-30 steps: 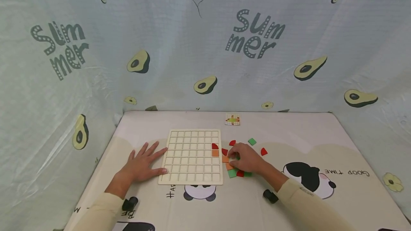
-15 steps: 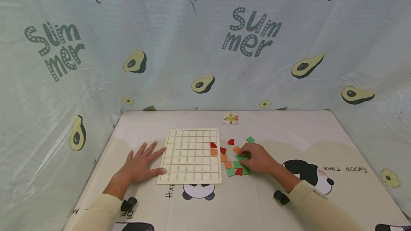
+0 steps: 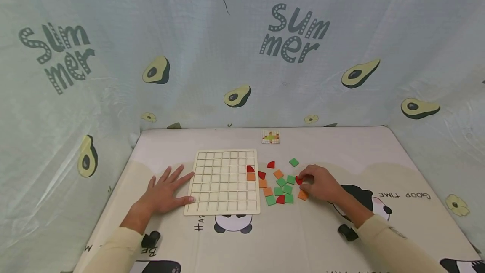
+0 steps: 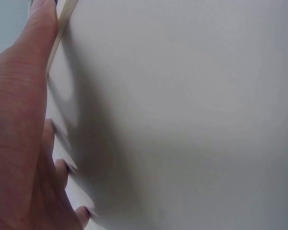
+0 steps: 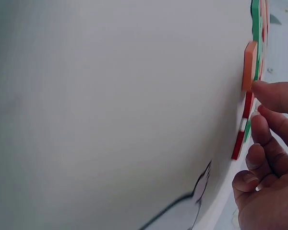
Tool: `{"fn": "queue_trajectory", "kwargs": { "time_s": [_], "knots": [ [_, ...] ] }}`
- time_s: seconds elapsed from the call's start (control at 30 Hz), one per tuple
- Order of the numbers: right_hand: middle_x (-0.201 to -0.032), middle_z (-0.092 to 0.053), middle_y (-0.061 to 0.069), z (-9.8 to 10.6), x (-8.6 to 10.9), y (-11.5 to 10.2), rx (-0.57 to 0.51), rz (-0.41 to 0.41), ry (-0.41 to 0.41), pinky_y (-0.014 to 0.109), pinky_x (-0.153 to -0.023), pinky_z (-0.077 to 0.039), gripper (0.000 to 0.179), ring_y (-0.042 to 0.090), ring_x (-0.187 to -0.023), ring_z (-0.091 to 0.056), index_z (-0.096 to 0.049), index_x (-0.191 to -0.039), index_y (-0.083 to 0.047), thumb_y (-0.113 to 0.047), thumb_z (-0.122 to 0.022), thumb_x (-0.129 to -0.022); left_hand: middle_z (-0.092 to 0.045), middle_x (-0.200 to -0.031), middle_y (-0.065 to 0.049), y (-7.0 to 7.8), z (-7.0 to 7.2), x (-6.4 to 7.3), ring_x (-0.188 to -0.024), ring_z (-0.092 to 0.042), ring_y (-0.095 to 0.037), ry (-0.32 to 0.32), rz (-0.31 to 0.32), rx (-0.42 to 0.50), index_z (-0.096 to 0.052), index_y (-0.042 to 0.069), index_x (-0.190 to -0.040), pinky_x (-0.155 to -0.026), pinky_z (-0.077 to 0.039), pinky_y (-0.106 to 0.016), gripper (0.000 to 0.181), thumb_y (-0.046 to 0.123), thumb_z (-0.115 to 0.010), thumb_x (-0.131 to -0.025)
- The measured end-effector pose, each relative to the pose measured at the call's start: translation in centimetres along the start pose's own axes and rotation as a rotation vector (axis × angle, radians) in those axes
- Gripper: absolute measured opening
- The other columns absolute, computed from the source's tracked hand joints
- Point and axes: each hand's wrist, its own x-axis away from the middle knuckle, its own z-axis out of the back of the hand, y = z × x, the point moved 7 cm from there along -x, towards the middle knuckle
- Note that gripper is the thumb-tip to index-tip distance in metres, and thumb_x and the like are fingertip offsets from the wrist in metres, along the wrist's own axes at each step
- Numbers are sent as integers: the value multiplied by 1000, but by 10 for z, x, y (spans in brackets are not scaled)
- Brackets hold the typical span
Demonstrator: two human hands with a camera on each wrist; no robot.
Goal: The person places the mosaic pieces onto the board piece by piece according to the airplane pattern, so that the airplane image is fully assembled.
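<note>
In the head view my left hand [image 3: 164, 195] lies spread at the left edge of a pale wooden grid board [image 3: 223, 205]; thumb and index finger touch its rim. The left wrist view shows the thumb along the board's edge. A red quarter-circle tile [image 3: 251, 169] and an orange square tile [image 3: 251, 177] sit in its right column. To the right of the board, my right hand [image 3: 322, 183] pinches another red quarter-circle tile [image 3: 298, 180] at the table between thumb and index finger. Close below its thumb lies an orange square tile [image 3: 302, 195].
Several loose green tiles [image 3: 289, 199], with red and orange ones, lie between board and right hand. A small pattern card [image 3: 270, 137] lies behind them. A black strap-like piece [image 3: 347, 232] shows by the right wrist, another [image 3: 150, 239] by the left. Patterned sheeting walls the table's back and sides.
My right hand has moved right from over the tile cluster, which now lies more spread out and uncovered. A red and an orange tile now show by its fingertips. The left hand stays put.
</note>
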Motion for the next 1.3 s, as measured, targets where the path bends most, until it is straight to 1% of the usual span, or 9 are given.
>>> {"fn": "queue_trajectory", "kwargs": {
  "time_s": [0.2, 0.37, 0.47, 0.63, 0.73, 0.87, 1.0, 1.17, 1.3],
  "knots": [
    [-93, -67, -1, 10, 7, 12, -2, -19, 66, 32, -78, -52, 12, 15, -89, -57, -74, -97, -10, -6, -81, -87, -31, -171, -15, -2, -1, 0, -157, -22, -54, 4, 7, -7, -45, 29, -158, -115, -17, -84, 85, 74, -63, -88],
    [-94, -68, 2, 15, 10, 19, 27, -58, 119, 33, -76, -51, 15, 17, -88, -58, -74, -101, -6, -7, -81, -87, -31, -171, -15, 0, 1, 1, -156, -23, -54, 7, 5, -5, -45, 28, -158, -115, -17, -84, 84, 72, -64, -89],
    [-93, -67, 4, 16, 10, 21, 17, -77, 143, 32, -72, -49, 18, 18, -86, -57, -73, -103, -3, -8, -81, -87, -31, -171, -15, 1, 2, 2, -156, -23, -54, 11, 2, -3, -46, 28, -158, -115, -18, -84, 84, 71, -64, -89],
    [-91, -66, 1, 9, 7, 19, -15, -74, 113, 28, -71, -48, 15, 16, -85, -55, -73, -99, -7, -12, -82, -88, -32, -171, -15, 0, 1, 2, -156, -23, -54, 19, 1, -5, -46, 28, -158, -115, -18, -84, 84, 72, -65, -88],
    [-90, -65, 1, 8, 4, 15, 10, -74, 98, 29, -71, -48, 14, 15, -84, -55, -74, -97, -8, -14, -82, -88, -31, -171, -14, -2, 0, 1, -157, -23, -54, 18, 4, -4, -46, 29, -158, -115, -18, -84, 84, 72, -65, -88],
    [-90, -65, 4, 12, 3, 15, 32, -104, 126, 31, -70, -48, 15, 17, -82, -55, -74, -98, -5, -11, -82, -87, -31, -172, -14, -2, -2, 1, -157, -22, -54, 16, 5, -6, -45, 29, -158, -115, -17, -84, 85, 73, -64, -88],
    [-90, -66, 8, 15, 2, 18, 27, -154, 159, 33, -71, -49, 23, 21, -82, -57, -73, -104, 1, -10, -82, -86, -32, -171, -14, -1, 0, 1, -157, -23, -54, 23, 3, -7, -46, 29, -158, -115, -18, -84, 84, 73, -65, -88],
    [-89, -63, 9, 13, -1, 24, 34, -205, 158, 32, -70, -47, 30, 21, -81, -56, -70, -107, 3, -15, -82, -87, -31, -171, -14, 0, 1, 2, -157, -23, -54, 21, 2, -4, -46, 29, -158, -115, -18, -84, 84, 72, -65, -88],
    [-88, -62, 8, 12, -2, 26, 42, -198, 148, 32, -69, -46, 32, 20, -80, -55, -69, -108, 3, -17, -82, -87, -31, -171, -14, 0, 1, 1, -157, -23, -53, 19, 3, -5, -46, 29, -158, -115, -18, -84, 84, 72, -65, -88]
  ]
}}
